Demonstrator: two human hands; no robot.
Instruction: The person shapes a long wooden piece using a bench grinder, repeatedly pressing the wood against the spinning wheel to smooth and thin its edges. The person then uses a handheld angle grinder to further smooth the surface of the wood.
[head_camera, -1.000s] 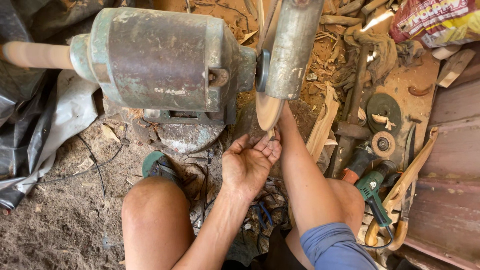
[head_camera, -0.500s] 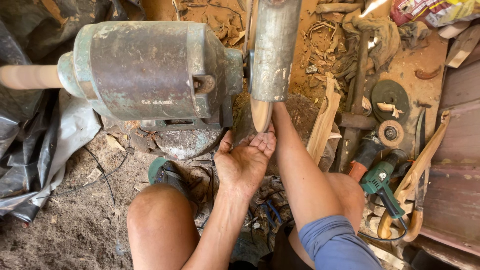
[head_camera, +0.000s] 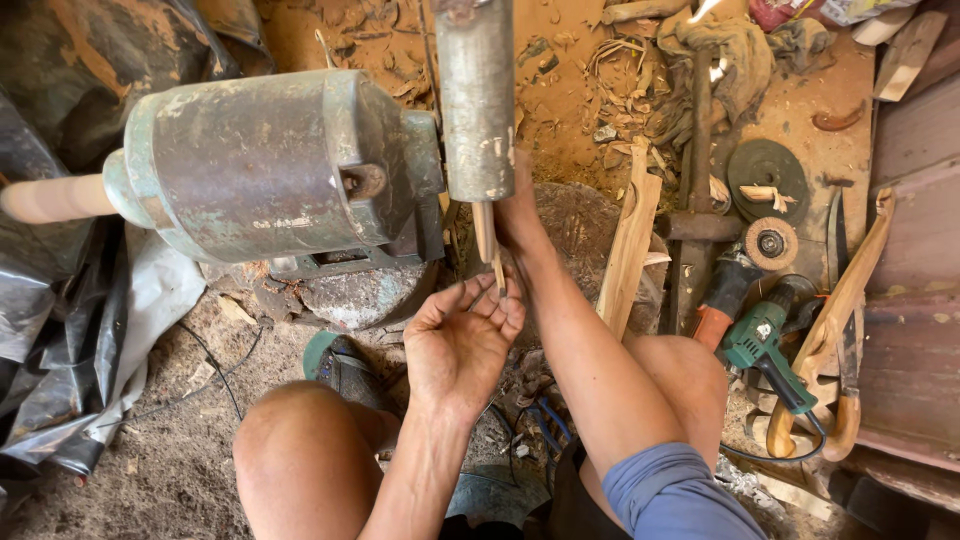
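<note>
Near: bare knees, blue shorts hem; person crouched on sandy floor (head_camera: 120, 470).

Left hand (head_camera: 462, 345): palm up, fingers loosely curled, tips touching lower end of thin wood piece (head_camera: 488, 245); supports it from below, not clamped round it.

Right hand (head_camera: 520, 215): mostly hidden behind grey wheel guard (head_camera: 477, 100); forearm reaches up to it. Looks to hold upper part of wood piece; finger state can't tell.

Wood piece: near upright, just under guard's lower edge, betw. both hands.

Step (judged): pressing piece to wheel. Do well: light even pressure, keep piece steady w/ left tips, fingers below wheel edge, not under it.

Mid: green-grey motor housing (head_camera: 270, 165), pale wooden shaft (head_camera: 55, 198) at its left end.

Right: green power drill (head_camera: 765, 345), carved wood blanks (head_camera: 628, 250), sanding discs (head_camera: 768, 175).

Far: wood shavings (head_camera: 610, 60).
</note>
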